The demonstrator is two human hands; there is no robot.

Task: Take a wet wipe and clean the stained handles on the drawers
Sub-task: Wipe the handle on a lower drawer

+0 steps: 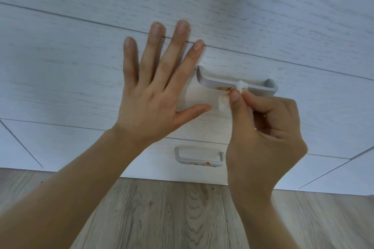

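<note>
The white drawer front (pixel 81 79) fills most of the view, with the wood floor (pixel 162 218) at 6 o'clock. The left hand (pixel 153 95) lies flat on it, fingers spread open. The right hand (pixel 265 143), at 4 o'clock, pinches the wet wipe (pixel 223 104) on the stained upper handle (pixel 236 85). The lower handle (pixel 199 157) has orange spots.

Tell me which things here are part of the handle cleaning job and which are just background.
Part of the job:
- wet wipe, pinched in the right hand
- upper handle, orange stain, being wiped
- lower handle, stain along its bottom edge
- left hand, spread flat on the drawer front

Just background:
- wooden floor
- cabinet panels to either side
</note>
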